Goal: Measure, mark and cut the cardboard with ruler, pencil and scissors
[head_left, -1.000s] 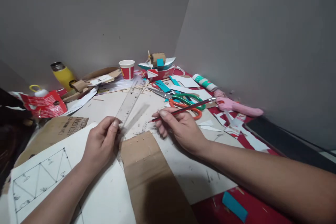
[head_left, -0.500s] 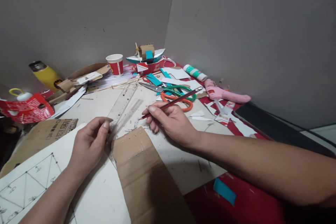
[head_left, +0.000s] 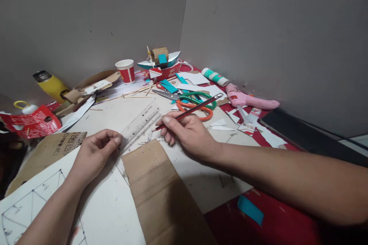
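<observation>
My left hand (head_left: 99, 153) pinches the near end of a clear plastic ruler (head_left: 140, 123) between thumb and fingers; the ruler slants away to the upper right. In my right hand (head_left: 186, 134) is a red and black pencil (head_left: 192, 110), its sharpened tip pointing left beside the ruler. Below and between the hands lies a strip of brown cardboard (head_left: 161, 195). Under my left forearm is a white sheet (head_left: 112, 206) with a drawn figure of triangles and handwritten marks.
Scissors (head_left: 198, 101) with green and orange handles lie beyond my right hand. Behind stand a paper cup (head_left: 125, 72), a small model boat (head_left: 159, 59) and a yellow bottle (head_left: 51, 86). A pink glue gun (head_left: 253, 101) and paper scraps lie right; a blue piece (head_left: 250, 209) is on red.
The ruler has turned and swung lower, its far end nearer the pencil tip. My left hand has shifted slightly. My right hand keeps its pencil grip, and the view has moved a little.
</observation>
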Demonstrator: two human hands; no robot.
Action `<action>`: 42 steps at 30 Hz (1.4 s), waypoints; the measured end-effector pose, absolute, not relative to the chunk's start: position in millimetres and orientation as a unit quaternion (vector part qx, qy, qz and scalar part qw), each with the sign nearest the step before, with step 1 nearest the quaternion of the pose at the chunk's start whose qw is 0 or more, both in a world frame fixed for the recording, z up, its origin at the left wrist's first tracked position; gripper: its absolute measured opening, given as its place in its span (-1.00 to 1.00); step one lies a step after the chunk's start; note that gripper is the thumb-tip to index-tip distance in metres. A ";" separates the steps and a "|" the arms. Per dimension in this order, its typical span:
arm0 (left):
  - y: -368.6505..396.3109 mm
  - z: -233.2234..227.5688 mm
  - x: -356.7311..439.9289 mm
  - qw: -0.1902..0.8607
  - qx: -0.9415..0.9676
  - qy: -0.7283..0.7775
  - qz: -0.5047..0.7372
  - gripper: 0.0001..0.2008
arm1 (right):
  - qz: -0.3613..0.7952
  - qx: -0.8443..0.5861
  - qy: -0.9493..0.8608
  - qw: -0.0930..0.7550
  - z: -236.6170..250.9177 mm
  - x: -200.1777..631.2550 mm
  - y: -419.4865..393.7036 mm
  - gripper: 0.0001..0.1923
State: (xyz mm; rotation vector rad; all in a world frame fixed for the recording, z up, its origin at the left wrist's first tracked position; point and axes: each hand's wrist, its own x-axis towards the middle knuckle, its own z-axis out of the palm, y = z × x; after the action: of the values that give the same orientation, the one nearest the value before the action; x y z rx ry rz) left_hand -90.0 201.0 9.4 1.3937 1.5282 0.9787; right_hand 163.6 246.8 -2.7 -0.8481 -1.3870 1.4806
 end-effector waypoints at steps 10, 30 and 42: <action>203.7 10.6 -87.4 0.441 0.521 0.605 0.411 -0.75 | 0.598 -0.344 -0.561 0.458 -2.6 163.1 246.4 -0.60; 203.8 14.6 -80.9 0.458 0.474 0.600 0.453 -0.86 | 0.585 -0.352 -0.565 0.464 -3.5 162.2 246.2 -0.55; 201.3 2.1 -81.3 0.480 0.459 0.571 0.483 -0.81 | 0.487 -0.476 -0.604 0.416 12.7 157.2 238.1 -0.33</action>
State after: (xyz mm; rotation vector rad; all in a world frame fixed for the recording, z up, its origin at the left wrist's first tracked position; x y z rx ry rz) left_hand -81.3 201.3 2.1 1.1195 1.3920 1.1776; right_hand 157.2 238.1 12.7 -1.1945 -1.5160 1.2223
